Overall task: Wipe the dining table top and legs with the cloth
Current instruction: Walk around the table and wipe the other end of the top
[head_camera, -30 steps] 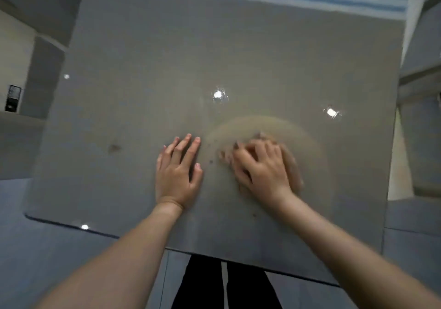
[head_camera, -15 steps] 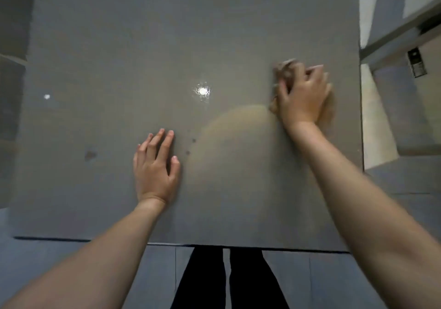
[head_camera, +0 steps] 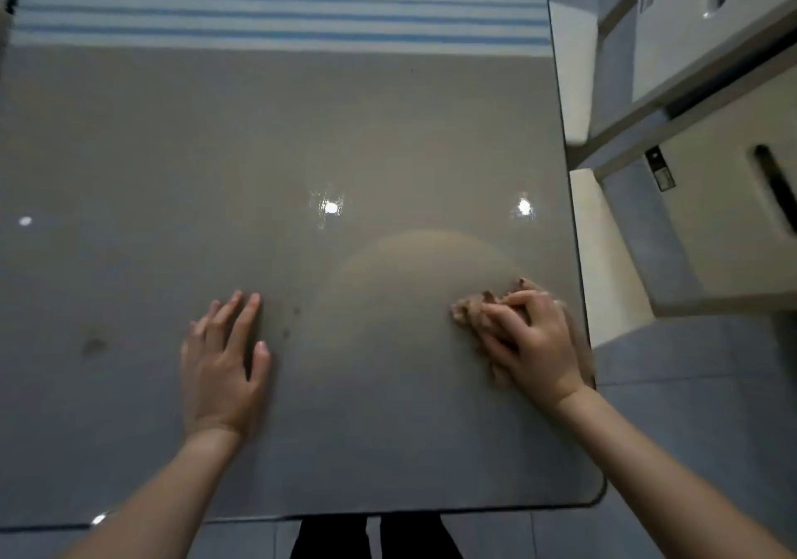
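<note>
— Where is the cloth?
— The brown cloth (head_camera: 472, 313) sits bunched on the glossy grey table top (head_camera: 302, 135), right of centre in the frame, near the table's right edge.
— Who has it?
— The right hand (head_camera: 534, 345) lies on top of it, fingers bent over the cloth and gripping it. The outline is blurred.
— And the other hand?
— The left hand (head_camera: 222, 371) rests flat on the table, centre-left, fingers straight and slightly spread, holding nothing. It is well apart from the cloth.
— Anything else on the surface?
— A dark smudge (head_camera: 92, 345) at the left and small specks (head_camera: 291, 321) just right of the left hand. A blue-striped band (head_camera: 280, 10) runs across the top of the frame.
</note>
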